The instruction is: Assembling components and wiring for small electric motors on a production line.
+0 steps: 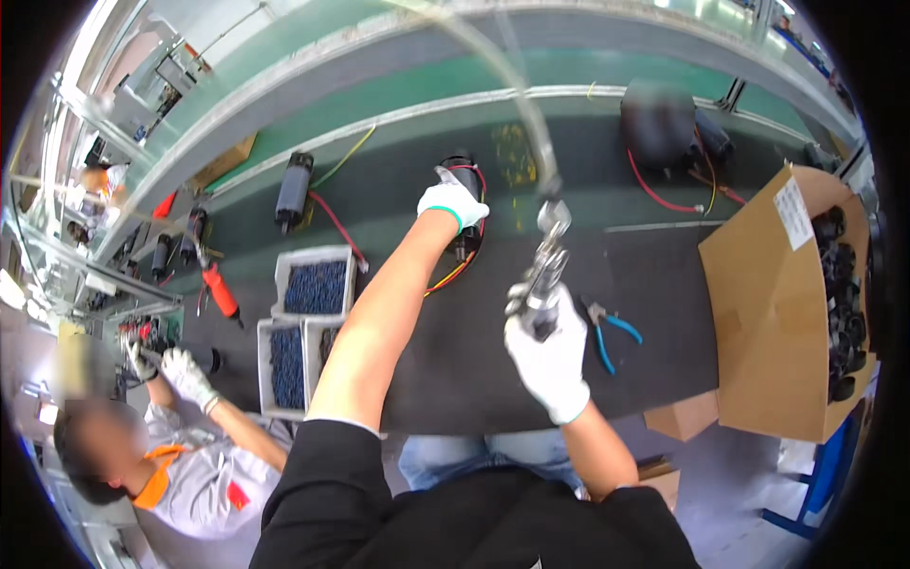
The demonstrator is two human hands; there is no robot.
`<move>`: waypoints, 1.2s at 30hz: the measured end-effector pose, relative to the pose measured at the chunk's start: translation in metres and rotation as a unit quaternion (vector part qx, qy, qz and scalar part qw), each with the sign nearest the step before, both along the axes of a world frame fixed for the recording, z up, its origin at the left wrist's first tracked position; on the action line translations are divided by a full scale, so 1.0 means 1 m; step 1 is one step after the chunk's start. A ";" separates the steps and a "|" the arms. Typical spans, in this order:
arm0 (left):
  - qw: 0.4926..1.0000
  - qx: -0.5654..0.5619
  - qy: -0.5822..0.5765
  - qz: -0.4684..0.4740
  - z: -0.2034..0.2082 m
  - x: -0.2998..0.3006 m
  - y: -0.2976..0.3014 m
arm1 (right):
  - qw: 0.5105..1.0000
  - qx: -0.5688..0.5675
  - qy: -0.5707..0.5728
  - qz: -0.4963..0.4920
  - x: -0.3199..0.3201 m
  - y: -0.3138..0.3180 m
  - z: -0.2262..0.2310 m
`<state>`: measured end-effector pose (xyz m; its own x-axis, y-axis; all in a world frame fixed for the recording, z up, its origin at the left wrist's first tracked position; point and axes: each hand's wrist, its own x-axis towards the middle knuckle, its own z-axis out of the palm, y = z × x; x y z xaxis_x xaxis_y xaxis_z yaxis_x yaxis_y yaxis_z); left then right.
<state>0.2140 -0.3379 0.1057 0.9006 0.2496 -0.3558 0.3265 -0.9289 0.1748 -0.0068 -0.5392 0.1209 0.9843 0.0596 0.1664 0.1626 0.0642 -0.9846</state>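
My gloved left hand (453, 201) is closed round a black cylindrical motor (464, 177) on the dark bench, covering its middle. Red and yellow wires (457, 275) curve down the motor's right side and under its near end. In my gloved right hand (553, 356) is a shiny metal air tool (546, 266), raised over the bench. A pale hose (533, 114) runs to the tool from above. The fingers wrap round the tool's near part. To the right of this hand lie blue-handled pliers (611, 334), touched by neither hand.
Grey bins (275, 315) of small dark parts stand left of my forearm. A grey motor (294, 190) lies far left, a red-handled screwdriver (220, 291) nearer. At right are a cardboard box (768, 303) of black parts and a blurred dark round thing (657, 123). A co-worker (180, 474) works at left.
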 end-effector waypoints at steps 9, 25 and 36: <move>0.999 0.018 0.006 0.031 0.017 -0.201 -0.049 | 0.997 0.070 0.010 -0.021 -0.027 -0.022 0.022; 0.928 0.107 -0.339 0.115 0.038 -0.345 0.131 | 0.992 0.124 0.004 -0.019 -0.036 -0.007 0.009; 0.935 0.132 -0.293 0.152 -0.025 -0.365 0.217 | 0.998 0.054 -0.014 -0.008 -0.023 0.007 -0.002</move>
